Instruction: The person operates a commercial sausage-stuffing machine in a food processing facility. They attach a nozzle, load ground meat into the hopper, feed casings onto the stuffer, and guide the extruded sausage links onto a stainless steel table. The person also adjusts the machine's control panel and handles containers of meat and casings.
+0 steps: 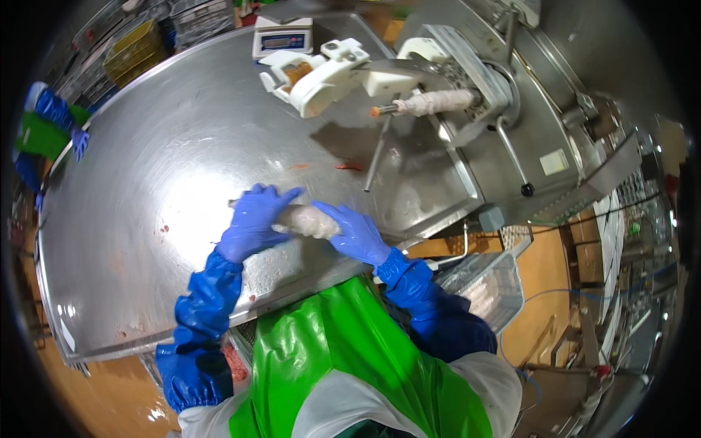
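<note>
Head view, centre of frame: pale lumpy piece (305, 220), one, above or on the counter (109, 241); contact I cannot tell. Left hand (252, 223), one: grip wrapped over the piece's left end, pinching it. Right hand (358, 232), one: fingers laid against the right end; I cannot tell whether this grip closes. Held at both ends, I judge, for steadiness. Upper right: pale roll (438, 102), one, projecting from the machine (500, 91), presumably supported off the counter. Top: white scale (282, 35), one, likely set back for elbow room.
</note>
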{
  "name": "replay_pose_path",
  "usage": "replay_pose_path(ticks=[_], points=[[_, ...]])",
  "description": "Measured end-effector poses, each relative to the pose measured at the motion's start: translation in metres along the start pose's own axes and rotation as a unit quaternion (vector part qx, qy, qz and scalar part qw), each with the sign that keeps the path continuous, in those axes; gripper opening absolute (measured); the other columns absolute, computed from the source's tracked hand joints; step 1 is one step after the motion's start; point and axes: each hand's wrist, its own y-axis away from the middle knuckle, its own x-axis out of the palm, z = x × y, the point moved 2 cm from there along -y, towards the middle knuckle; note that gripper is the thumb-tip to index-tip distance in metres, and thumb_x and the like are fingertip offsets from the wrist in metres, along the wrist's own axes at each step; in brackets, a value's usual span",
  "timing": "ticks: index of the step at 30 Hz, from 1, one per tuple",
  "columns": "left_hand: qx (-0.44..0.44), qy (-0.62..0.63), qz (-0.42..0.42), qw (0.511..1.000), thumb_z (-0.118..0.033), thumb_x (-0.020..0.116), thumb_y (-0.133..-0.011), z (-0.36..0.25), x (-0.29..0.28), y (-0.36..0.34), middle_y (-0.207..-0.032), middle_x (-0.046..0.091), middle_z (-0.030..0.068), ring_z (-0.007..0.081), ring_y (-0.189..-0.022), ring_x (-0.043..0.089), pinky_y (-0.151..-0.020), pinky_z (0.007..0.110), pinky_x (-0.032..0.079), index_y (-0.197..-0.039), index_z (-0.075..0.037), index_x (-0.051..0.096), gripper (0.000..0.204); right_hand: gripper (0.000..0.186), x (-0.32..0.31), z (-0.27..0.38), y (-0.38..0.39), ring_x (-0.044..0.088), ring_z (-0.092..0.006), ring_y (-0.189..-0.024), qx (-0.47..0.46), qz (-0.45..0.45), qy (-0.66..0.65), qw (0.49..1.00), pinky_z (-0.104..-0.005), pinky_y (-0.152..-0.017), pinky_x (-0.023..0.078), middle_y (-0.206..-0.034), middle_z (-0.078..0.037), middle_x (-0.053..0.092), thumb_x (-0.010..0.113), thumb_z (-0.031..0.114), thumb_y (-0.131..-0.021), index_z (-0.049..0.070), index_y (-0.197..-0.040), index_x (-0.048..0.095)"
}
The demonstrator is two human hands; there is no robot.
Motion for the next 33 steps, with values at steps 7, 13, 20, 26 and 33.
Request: replay_pose_path(ticks=[7,13,20,26,33], points=[[0.138,-0.068,-0.285,0.946,-0.019,0.063,-0.082,-0.103,0.013,-0.216,-0.105,0.058,0.0181,0.0357,-0.099,0.055,-0.083,0.047,0.046,-0.129,0.002,0.048,0.054,0.055,-0.016,-0.169,0.082,0.059,-0.0385,-0.103,0.243,-0.105,0.158,0.951,-0.0490,-0.089,0.046,-0.111,-0.019,0.064,0.063,0.022,-0.075,0.020,-0.130,0.058],[0.002,-0.142,-0.248,0.958,-0.014,0.060,-0.076,-0.068,0.024,-0.276,-0.071,0.066,0.0172,0.0347,-0.067,0.066,-0.060,0.044,0.052,-0.074,-0.005,0.069,0.013,0.062,-0.109,-0.102,0.008,0.042,-0.0372,-0.123,-0.005,-0.339,0.214,0.916,-0.0488,-0.103,0.034,-0.131,-0.016,0.049,0.068,0.022,-0.077,0.016,-0.136,0.052],[0.028,-0.108,-0.171,0.979,-0.019,0.054,-0.090,-0.026,0.014,-0.176,-0.070,0.062,0.0196,0.0414,-0.067,0.061,-0.060,0.051,0.047,-0.083,-0.005,0.059,0.016,0.036,-0.160,-0.065,-0.135,0.052,-0.0305,-0.110,-0.213,-0.228,0.459,0.832,-0.0501,-0.104,0.031,-0.105,-0.011,0.061,0.060,0.018,-0.081,0.010,-0.115,0.061],[-0.125,-0.134,-0.087,0.979,-0.025,0.053,-0.092,0.064,0.038,-0.018,-0.076,0.063,0.0194,0.0394,-0.072,0.062,-0.062,0.050,0.047,-0.084,-0.005,0.059,0.022,0.019,-0.229,-0.111,-0.134,0.054,-0.0287,-0.108,-0.194,-0.189,0.534,0.801,-0.0529,-0.106,0.029,-0.096,-0.010,0.061,0.053,0.011,-0.081,0.011,-0.098,0.063],[-0.555,-0.195,0.169,0.791,-0.033,0.063,-0.076,0.245,0.093,0.212,-0.095,0.072,0.0124,0.0312,-0.091,0.069,-0.076,0.041,0.055,-0.091,-0.014,0.075,0.028,0.031,-0.183,-0.069,-0.152,0.054,-0.0310,-0.105,-0.315,-0.143,0.455,0.821,-0.0560,-0.100,0.030,-0.097,-0.010,0.062,0.054,0.023,-0.078,0.007,-0.102,0.065]])
